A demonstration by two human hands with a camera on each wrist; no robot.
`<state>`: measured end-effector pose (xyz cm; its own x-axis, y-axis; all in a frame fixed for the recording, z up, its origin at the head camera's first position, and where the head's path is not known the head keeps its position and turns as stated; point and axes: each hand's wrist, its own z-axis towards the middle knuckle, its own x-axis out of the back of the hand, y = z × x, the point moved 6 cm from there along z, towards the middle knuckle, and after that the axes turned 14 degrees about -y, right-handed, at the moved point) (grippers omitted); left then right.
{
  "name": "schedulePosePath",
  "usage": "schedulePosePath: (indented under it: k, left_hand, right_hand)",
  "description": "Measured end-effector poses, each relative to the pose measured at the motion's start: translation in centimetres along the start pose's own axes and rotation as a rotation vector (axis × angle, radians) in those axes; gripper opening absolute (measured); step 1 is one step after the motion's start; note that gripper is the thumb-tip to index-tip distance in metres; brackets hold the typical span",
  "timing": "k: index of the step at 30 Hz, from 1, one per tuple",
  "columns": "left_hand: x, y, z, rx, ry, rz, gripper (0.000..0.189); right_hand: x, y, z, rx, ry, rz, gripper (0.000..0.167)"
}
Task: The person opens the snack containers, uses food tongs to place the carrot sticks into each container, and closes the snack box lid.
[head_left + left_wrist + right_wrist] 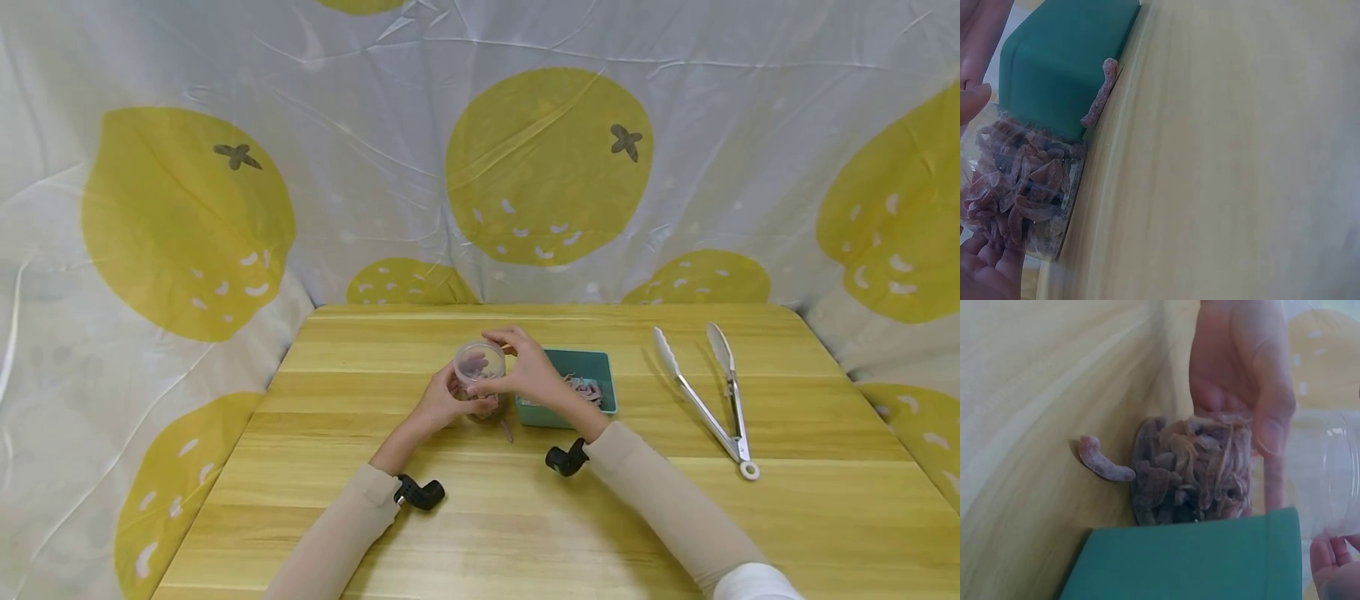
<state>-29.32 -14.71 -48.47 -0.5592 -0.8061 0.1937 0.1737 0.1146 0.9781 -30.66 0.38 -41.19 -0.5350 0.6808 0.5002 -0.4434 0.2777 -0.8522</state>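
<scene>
A clear round jar (480,357) stands upright on the table, its lower part packed with brownish-pink dried strips (1194,469). My left hand (438,406) grips the jar low on its side, thumb across the front. At the top, my right hand (531,368) holds the rim between thumb and fingers; whether a lid sits there I cannot tell. One loose strip (1100,94) lies on the wood between the jar and a green rectangular box (551,417). More strips (585,389) lie inside that box, partly hidden by my right wrist.
Metal tongs (739,429) lie spread on the right of the wooden table (487,533), their ring end towards me. A lemon-patterned cloth (375,167) hangs behind the table and along both sides.
</scene>
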Motion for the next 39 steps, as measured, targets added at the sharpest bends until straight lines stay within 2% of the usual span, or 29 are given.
schedulePosePath:
  k: [3, 7, 10, 13, 18, 21, 24, 27, 34, 39]
  left_hand:
    - [0.0, 0.05, 0.07, 0.0, -0.006, -0.001, 0.079]
    - [0.02, 0.08, 0.01, 0.01, -0.002, 0.013, 0.078]
    - [0.04, 0.14, -0.01, 0.011, 0.003, 0.025, 0.078]
    - [0.05, 0.15, 0.03, 0.001, 0.002, 0.027, 0.078]
    - [0.11, 0.03, -0.09, 0.005, 0.005, 0.029, 0.078]
    - [0.14, -0.06, -0.17, 0.002, 0.003, 0.025, 0.077]
    - [0.14, -0.04, -0.17, -0.013, 0.0, 0.02, 0.075]
    - [0.09, -0.01, -0.19, -0.011, 0.0, 0.017, 0.076]
    - [0.11, -0.07, -0.21, 0.028, 0.02, 0.032, 0.079]
    - [0.16, -0.12, -0.14, 0.032, 0.022, 0.031, 0.081]
  right_hand:
    - [0.25, 0.09, -0.11, -0.002, -0.041, 0.048, 0.083]
    - [0.36, 0.15, -0.12, 0.005, -0.096, 0.056, 0.081]
    - [0.33, 0.12, -0.07, 0.015, -0.109, 0.053, 0.077]
    - [0.24, 0.17, 0.02, 0.025, -0.082, 0.059, 0.074]
    - [-0.19, 0.02, -0.04, 0.049, 0.023, 0.024, 0.072]
    - [-0.45, -0.17, -0.21, 0.032, 0.085, -0.006, 0.073]
    - [-0.6, -0.14, -0.27, 0.01, 0.105, 0.007, 0.074]
    - [-0.6, 0.18, -0.26, -0.006, 0.07, 0.053, 0.076]
    - [-0.02, 0.51, -0.14, -0.01, -0.078, 0.134, 0.087]
    - [-0.04, 0.41, 0.05, 0.028, -0.175, 0.149, 0.081]
